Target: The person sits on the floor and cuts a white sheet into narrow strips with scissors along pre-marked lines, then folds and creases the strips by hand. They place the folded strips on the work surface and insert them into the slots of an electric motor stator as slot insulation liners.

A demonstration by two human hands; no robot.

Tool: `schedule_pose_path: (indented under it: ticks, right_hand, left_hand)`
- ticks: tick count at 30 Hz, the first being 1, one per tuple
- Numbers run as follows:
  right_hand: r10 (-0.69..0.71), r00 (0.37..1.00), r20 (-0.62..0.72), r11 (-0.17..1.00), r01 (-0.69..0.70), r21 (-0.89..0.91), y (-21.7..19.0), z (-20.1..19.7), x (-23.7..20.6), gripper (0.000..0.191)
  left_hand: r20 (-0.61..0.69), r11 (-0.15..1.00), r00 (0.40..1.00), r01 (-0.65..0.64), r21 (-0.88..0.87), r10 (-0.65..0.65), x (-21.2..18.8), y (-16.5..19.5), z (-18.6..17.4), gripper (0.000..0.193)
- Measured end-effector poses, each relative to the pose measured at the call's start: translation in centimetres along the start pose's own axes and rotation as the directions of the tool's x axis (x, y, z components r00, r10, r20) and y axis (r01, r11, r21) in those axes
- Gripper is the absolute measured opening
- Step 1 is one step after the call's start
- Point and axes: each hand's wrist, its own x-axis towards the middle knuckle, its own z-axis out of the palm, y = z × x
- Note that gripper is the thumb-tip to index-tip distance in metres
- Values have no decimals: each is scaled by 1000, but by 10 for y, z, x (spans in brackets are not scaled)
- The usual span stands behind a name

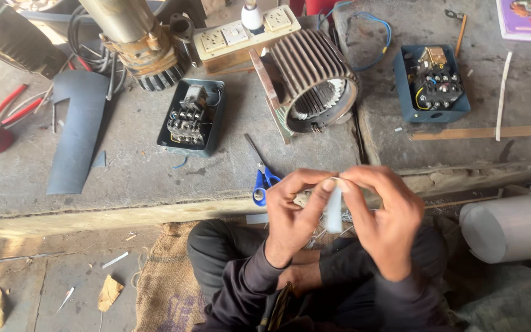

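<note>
Both hands meet near the middle of the view, above the person's crossed legs. The left hand (293,212) and the right hand (383,215) together pinch a small white strip (334,212) that hangs down between them; each grip is narrow, thumb and fingertips closed on the strip's upper end. Just beyond the hands, blue-handled scissors (263,178) lie on the concrete worktop (124,178). Farther off stands a ribbed motor stator (313,80) on its side, with an open grey switch box (192,117) to its left and a blue one (431,83) to its right. A white roll (511,224) lies at the near right, and burlap sacking (167,276) covers the floor under the legs.
</note>
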Motion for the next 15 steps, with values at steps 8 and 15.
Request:
schedule_pose_path:
  ticks: [8,15]
  right_hand:
    - [380,908,178,880,-414,233,41,14,-125,9]
    - [673,351,651,295,-935,199,98,15,-216,33]
  left_hand:
    - [285,872,831,488,37,-477,-73,-32,-27,12]
    - [147,852,922,387,-352,-358,-163,-100,-20,12]
